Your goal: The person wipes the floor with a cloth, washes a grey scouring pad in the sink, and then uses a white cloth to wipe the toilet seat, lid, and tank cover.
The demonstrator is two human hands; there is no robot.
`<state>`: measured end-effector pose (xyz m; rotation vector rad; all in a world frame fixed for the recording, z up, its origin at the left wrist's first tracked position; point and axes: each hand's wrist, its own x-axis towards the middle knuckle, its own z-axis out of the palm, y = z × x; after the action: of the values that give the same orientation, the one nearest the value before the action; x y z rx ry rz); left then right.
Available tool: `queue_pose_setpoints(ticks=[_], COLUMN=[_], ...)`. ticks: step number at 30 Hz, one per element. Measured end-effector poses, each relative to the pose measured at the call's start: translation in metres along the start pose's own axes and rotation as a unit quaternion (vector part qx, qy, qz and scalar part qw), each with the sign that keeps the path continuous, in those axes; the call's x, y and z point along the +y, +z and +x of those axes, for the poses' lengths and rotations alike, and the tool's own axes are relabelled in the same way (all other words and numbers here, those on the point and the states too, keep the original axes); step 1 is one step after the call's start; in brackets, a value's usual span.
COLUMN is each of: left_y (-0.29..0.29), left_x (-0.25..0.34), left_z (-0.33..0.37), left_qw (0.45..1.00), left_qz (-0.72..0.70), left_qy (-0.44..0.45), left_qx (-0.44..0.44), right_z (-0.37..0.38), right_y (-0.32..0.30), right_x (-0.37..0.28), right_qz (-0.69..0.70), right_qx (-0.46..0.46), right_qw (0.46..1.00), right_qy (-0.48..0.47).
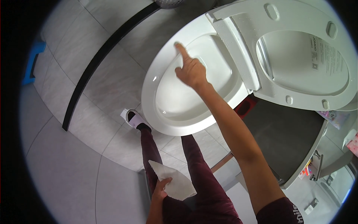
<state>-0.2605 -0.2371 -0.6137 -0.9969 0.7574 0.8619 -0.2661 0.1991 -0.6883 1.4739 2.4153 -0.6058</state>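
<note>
A white toilet bowl [151, 100] fills the upper middle, with its seat [278, 93] and lid [298, 59] raised to the right. Over the bowl reaches my right hand [192, 71], its index finger stretched toward the far left rim and its thumb apart. That fingertip is at the rim, but whether it presses on it I cannot tell; a small greyish patch shows there. Low in front of my legs, my left hand [161, 189] is closed on a white paper towel [177, 184], which hangs loosely folded between thumb and fingers.
A dark curved floor strip [97, 61] crosses the tiles left of the bowl. A blue plastic stool [33, 61] shows at the far left. Right of my arm stands a dark-topped cabinet [283, 134], with a red object [244, 107] beside the bowl. My slippered foot [136, 119] is near the bowl.
</note>
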Motion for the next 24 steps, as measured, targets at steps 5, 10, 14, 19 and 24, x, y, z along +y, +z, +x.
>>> queue_pose_setpoints(ticks=[5, 10, 14, 19, 24], left_y=[-0.017, -0.001, 0.002, 0.013, -0.023], left_x=[-0.01, -0.004, 0.008, 0.05, 0.099], left_z=[0.008, 0.0, -0.013, -0.03, -0.038], left_qw=[0.998, 0.999, 0.997, 0.988, 0.89], left_qz=[0.046, 0.044, 0.04, 0.124, 0.398], left_qy=[0.037, 0.018, 0.052, 0.08, 0.221], left_qx=[0.016, 0.019, 0.034, 0.054, 0.006], right_z=[0.005, -0.083, -0.183, -0.277, -0.336], right_y=[-0.007, 0.016, 0.019, 0.012, -0.019], right_x=[-0.002, -0.002, -0.011, -0.017, -0.003], right_qz=[0.078, 0.178, 0.229, 0.248, 0.275], right_qx=[0.003, -0.115, -0.146, -0.149, -0.021], right_qw=[0.996, 0.977, 0.96, 0.948, 0.945], right_qy=[0.05, -0.013, 0.064, 0.13, 0.174])
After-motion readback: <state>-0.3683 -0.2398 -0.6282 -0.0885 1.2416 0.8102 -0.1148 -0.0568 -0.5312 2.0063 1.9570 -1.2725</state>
